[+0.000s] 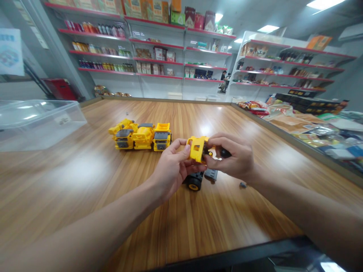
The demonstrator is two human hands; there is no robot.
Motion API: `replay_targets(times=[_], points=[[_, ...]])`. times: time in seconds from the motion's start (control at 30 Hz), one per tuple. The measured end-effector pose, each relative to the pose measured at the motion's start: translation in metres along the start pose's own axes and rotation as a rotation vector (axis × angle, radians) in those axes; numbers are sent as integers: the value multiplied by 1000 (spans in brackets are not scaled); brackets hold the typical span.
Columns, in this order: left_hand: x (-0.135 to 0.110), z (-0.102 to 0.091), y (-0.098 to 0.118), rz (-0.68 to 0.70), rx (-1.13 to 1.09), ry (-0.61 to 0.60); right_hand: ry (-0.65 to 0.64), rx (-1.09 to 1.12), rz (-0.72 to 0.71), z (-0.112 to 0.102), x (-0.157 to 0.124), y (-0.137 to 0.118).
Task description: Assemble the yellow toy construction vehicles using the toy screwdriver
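Between my two hands, above the table, is a yellow toy truck cab (196, 149) with a window opening in it. My left hand (177, 162) pinches its left side between thumb and fingers. On its right side, the fingers of my right hand (234, 153) close around dark parts at the cab's edge; a round black piece (225, 152) shows within that hand. Below the hands a black toy chassis (194, 183) with a yellow-hubbed wheel rests on the table, partly hidden by my left hand. A dark grey plate-like part (210, 174) lies beside it.
Several yellow toy construction trucks (143, 136) stand in a row at the left. A clear plastic bin (42, 124) sits at the far left. One small grey piece (243, 185) lies right of the chassis. Packaged goods (306, 124) lie beyond the table's right edge; stocked shelves (155, 58) stand behind.
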State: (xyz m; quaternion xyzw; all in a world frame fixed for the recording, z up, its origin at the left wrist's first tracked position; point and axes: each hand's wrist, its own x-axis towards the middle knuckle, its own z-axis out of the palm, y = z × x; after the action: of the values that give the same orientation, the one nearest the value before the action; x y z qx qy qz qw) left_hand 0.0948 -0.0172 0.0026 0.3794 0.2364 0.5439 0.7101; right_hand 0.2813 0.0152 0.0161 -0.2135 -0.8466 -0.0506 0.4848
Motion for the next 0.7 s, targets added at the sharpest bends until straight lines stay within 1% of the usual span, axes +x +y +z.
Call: replay_targets(times=[0.13,0.2,0.3,0.33,0.4,0.53,0.63,0.7], points=[[4,-6,1,-4,-38,111,101,48,227,-4,3,-5],[5,-7,2,-5,-72,117,157,74,318,-5,4,-5],[6,-6,3,18,-77,91,145,124,429,-3,4,-6],[6,-5,3,51,-54,93,129,142,473,-2,4,-6],[5,-4,1,163,48,107,123,172,570,-1,4,-4],[1,-1,-4,433,402,124,217,259,757,1,5,9],[-4,2,-6,540,589,128,235,420,872,3,5,18],[-7,3,-5,577,657,142,194,542,938,5,4,21]])
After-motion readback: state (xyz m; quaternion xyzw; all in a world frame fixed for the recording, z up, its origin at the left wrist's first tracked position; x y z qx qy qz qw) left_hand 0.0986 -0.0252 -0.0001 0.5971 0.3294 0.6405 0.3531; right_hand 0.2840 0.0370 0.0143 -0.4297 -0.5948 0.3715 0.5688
